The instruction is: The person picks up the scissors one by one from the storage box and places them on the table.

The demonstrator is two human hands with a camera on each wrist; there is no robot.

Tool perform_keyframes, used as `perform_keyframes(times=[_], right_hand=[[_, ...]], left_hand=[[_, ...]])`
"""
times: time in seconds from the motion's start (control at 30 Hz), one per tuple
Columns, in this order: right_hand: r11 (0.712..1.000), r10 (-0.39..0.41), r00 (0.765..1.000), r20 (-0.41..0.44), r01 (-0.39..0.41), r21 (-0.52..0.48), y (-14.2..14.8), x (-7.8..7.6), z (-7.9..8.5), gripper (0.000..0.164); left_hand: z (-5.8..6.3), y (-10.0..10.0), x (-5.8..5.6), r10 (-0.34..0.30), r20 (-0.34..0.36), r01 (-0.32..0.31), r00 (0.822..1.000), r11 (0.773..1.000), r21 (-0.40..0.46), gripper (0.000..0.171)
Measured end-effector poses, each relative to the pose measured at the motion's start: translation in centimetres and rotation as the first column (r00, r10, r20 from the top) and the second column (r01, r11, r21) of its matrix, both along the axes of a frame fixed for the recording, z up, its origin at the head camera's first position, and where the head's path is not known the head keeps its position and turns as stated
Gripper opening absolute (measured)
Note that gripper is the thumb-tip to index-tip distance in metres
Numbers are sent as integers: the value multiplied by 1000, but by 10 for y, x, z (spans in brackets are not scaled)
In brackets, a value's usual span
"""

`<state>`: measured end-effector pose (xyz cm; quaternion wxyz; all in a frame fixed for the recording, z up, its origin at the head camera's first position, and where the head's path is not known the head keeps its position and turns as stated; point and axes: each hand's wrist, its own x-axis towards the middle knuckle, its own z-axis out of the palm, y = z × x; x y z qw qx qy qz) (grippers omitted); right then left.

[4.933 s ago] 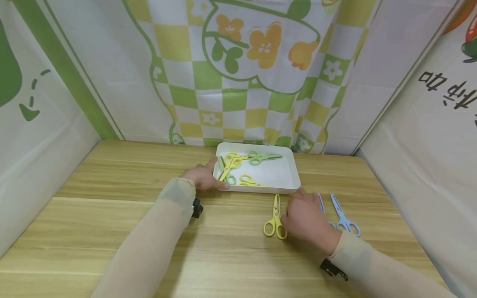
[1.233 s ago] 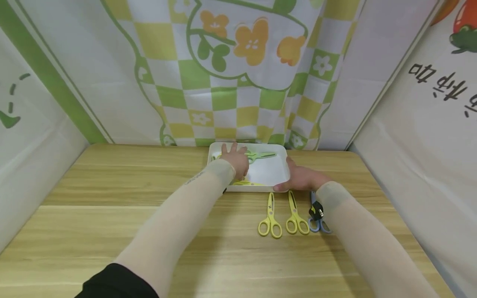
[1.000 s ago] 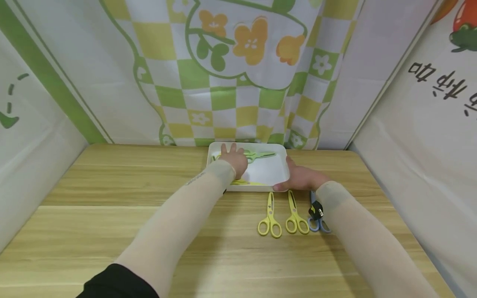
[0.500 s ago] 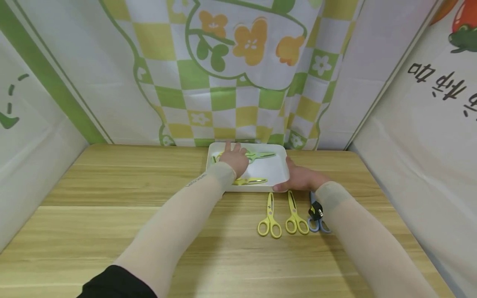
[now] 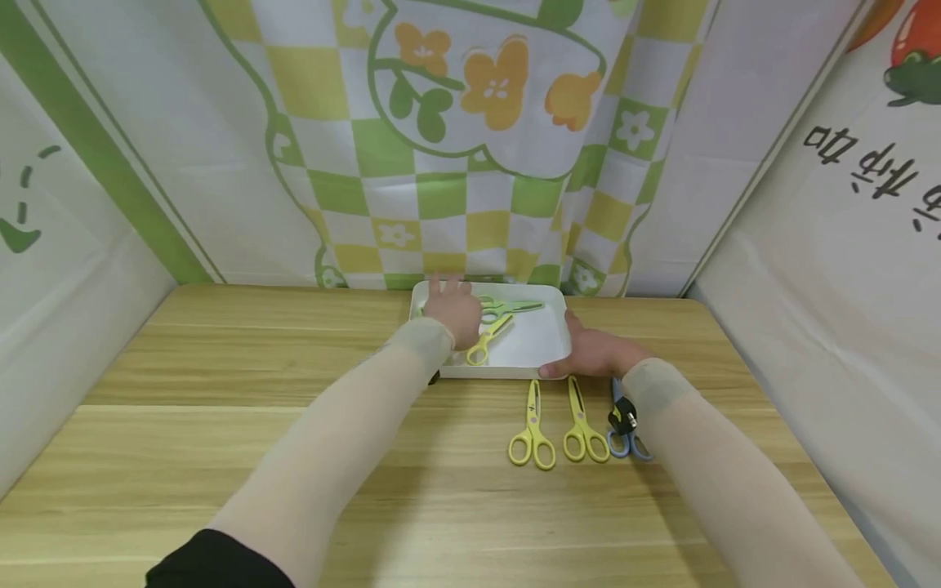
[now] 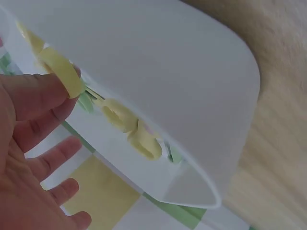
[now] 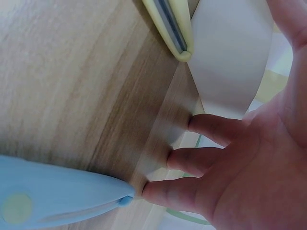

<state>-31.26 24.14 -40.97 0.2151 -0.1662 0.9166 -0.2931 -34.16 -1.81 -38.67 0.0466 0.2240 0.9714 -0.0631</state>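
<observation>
My left hand (image 5: pixel 454 314) is inside the white tray (image 5: pixel 544 331). In the left wrist view its thumb and index finger pinch a handle ring of yellow scissors (image 6: pixel 67 76), while the other fingers are spread. In the head view these yellow scissors (image 5: pixel 489 340) slant across the tray, blades toward the back right. Green scissors (image 5: pixel 510 307) lie behind them; another yellow pair (image 6: pixel 132 127) shows in the left wrist view, largely hidden from the head. My right hand (image 5: pixel 591 349) rests against the tray's right end, thumb at the front corner, fingers extended.
On the wooden table (image 5: pixel 294 457), before the tray, two yellow scissors (image 5: pixel 532 429) (image 5: pixel 583 429) lie side by side. Blue scissors (image 5: pixel 628 443) lie right of them, partly under my right wrist. A checked curtain (image 5: pixel 470 204) hangs close behind the tray.
The yellow scissors have turned from along the tray's front wall to a slant, as my left hand shifted slightly left. Earlier, my left hand held the tray's left end and my right was among the table scissors.
</observation>
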Motion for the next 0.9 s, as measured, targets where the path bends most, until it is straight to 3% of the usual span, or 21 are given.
perform_keyframes(times=[0.23, 0.4, 0.6, 0.73, 0.9], right_hand=[[1000, -1, 1000, 3, 1, -18, -1, -2, 0, 133], [1000, -9, 1000, 3, 9, -15, -1, -1, 0, 132], [999, 1, 1000, 7, -1, -33, -1, -2, -1, 131], [999, 7, 1000, 2, -6, -42, 0, -3, -2, 131], [999, 15, 1000, -11, -15, -30, 1, -2, -2, 132]], left_hand=[[5, -9, 2, 43, 49, -47, 998, 994, 95, 17], [13, -14, 12, 114, 80, -128, 990, 971, 203, 22], [28, -18, 41, 170, 57, -180, 984, 936, 302, 18], [31, -24, 63, 160, 12, -157, 987, 944, 291, 19], [23, -31, 88, 123, -9, -115, 992, 949, 293, 19]])
